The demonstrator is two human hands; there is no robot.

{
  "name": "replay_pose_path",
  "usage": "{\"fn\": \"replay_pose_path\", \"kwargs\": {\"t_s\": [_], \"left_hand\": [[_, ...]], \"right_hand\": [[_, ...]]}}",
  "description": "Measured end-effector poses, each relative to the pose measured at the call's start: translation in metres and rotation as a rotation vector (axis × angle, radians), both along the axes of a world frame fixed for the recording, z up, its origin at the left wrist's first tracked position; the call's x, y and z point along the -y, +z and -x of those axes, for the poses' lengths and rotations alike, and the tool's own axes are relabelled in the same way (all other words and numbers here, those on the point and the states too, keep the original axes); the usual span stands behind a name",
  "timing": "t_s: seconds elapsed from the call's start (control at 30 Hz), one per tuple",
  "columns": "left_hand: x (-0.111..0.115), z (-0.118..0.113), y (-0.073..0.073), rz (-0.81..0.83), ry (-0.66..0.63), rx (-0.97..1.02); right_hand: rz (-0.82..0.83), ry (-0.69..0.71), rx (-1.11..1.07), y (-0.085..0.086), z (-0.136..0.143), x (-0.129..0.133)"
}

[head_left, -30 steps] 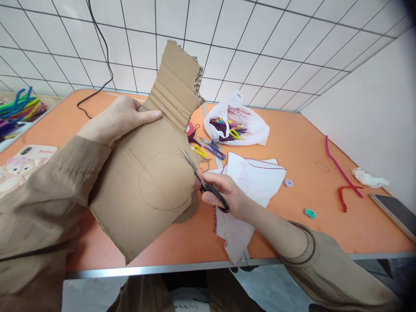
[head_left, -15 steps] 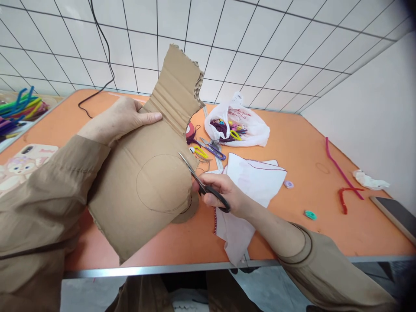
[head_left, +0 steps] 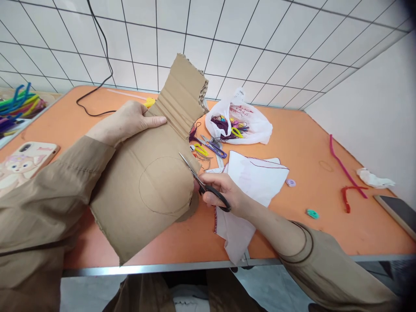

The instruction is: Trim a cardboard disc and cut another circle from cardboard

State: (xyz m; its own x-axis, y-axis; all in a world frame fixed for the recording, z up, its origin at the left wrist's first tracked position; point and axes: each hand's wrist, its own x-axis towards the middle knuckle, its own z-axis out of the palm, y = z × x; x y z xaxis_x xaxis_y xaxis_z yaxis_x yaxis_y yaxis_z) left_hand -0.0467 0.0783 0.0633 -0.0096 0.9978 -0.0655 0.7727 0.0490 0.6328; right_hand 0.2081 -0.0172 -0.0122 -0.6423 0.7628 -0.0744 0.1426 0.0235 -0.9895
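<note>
My left hand (head_left: 125, 122) grips the upper left edge of a piece of corrugated cardboard (head_left: 120, 203), thumb on top and fingers hidden beneath. The sheet is held up at a tilt over the table, with a torn, ragged top. A circle is drawn on its right part. In my right hand (head_left: 221, 190) is a pair of black-handled scissors (head_left: 197, 177); one blade lies over the cardboard at the circle's right side, and the other blade is hidden. A rounded piece of cardboard (head_left: 190, 210) shows under the sheet's lower right edge.
Beyond the cardboard lie purple thread snips (head_left: 214, 148) and yellow ones (head_left: 200, 150). A white plastic bag (head_left: 256, 125) holds thread and small tools. White cloth (head_left: 253, 177) lies right of centre. Phones lie at left (head_left: 27, 160) and right (head_left: 394, 212); pipe cleaners (head_left: 347, 167) are at right.
The cardboard's torn top has tipped slightly down and right, with my left hand following. Scissors and right hand stay almost in place. The view has shifted a little.
</note>
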Motion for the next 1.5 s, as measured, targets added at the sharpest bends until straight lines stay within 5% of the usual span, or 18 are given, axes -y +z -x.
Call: {"fn": "replay_pose_path", "kwargs": {"t_s": [0.27, 0.67, 1.07, 1.5], "left_hand": [[-0.003, 0.004, -0.002, 0.017, -0.012, 0.043], [0.001, 0.003, 0.003, -0.015, -0.009, 0.008], [-0.006, -0.003, -0.017, -0.019, -0.086, 0.105], [0.002, -0.005, -0.004, 0.018, -0.050, 0.062]], "right_hand": [[-0.110, 0.016, 0.080, -0.001, -0.003, -0.001], [-0.041, 0.024, 0.062, 0.001, 0.001, -0.001], [0.045, -0.001, -0.011, -0.003, 0.000, -0.003], [-0.078, 0.005, 0.119, 0.002, 0.000, 0.001]]}}
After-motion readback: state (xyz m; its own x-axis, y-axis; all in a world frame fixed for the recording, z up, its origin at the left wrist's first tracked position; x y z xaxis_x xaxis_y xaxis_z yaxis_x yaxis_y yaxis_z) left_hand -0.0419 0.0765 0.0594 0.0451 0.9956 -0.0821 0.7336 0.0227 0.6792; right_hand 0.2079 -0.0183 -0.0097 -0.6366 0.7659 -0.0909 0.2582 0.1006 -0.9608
